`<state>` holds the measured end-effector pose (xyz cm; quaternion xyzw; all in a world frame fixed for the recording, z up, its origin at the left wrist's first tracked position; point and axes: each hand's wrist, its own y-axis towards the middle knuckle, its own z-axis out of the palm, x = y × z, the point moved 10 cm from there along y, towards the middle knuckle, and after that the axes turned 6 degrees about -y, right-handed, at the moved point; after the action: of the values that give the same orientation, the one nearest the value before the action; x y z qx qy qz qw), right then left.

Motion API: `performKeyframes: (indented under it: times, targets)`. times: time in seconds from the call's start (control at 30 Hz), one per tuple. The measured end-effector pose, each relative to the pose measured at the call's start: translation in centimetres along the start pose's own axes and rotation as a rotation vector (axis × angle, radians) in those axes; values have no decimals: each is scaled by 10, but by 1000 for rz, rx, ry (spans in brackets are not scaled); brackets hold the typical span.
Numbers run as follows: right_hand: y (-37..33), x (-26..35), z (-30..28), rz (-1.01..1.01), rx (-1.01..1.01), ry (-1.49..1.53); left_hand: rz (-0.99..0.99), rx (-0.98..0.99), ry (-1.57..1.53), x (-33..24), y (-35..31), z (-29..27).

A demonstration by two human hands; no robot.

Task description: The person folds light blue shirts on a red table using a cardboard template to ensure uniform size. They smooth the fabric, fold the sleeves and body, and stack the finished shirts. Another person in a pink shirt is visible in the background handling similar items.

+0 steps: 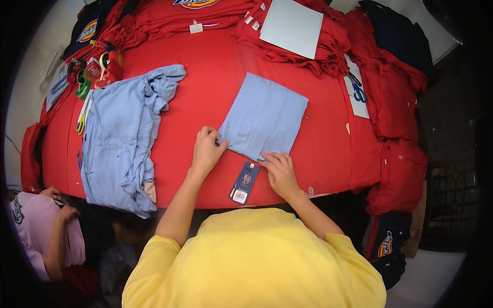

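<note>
A light blue garment (pixel 266 115), folded into a flat rectangle, lies in front of me on the red-covered table (pixel 205 92). My left hand (pixel 206 152) has its thumb and fingers closed on the garment's near left corner. Stretched out along the near edge, the fingers of my right hand (pixel 281 174) rest on the cloth, slightly apart. Just below that edge, between my hands, a dark blue hang tag (pixel 244 183) with a white label lies on the table. Whether its string joins the garment cannot be made out.
Loosely stacked light blue garments (pixel 120 138) lie to the left, beside yellow-handled scissors (pixel 81 124) and tape rolls (pixel 105 62). Red garment piles line the far and right sides, one under a white sheet (pixel 291 26). Blue-handled scissors (pixel 358 93) lie right. Another person (pixel 54 231) sits lower left.
</note>
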<state>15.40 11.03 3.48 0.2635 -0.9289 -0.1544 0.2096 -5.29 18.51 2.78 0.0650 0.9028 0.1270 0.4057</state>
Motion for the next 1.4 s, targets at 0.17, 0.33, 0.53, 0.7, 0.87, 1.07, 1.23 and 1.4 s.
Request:
performKeyframes:
  times: [0.17,0.33,0.53,0.7,0.87,1.07,1.23,1.4]
  targets:
    - [-19,-18,-27,242,-140,8,-230,-105,-103,13,4,-10]
    - [-22,-33,-14,164,-56,-10,-255,150,154,11,9,10]
    - [-9,-25,-25,96,39,-118,-394,188,-58,18,-6,12]
    - [18,9,-27,-65,-6,-73,-326,122,-101,10,-16,13]
    - [-3,-16,-5,-2,20,-23,-282,122,-89,3,-23,14]
    - [3,-79,21,678,50,719,219,-85,210,-72,-21,-2]
    - [25,-81,55,883,135,1095,370,186,-42,-84,-23,55]
    - [25,-77,58,853,206,1002,386,190,-76,-76,-27,58]
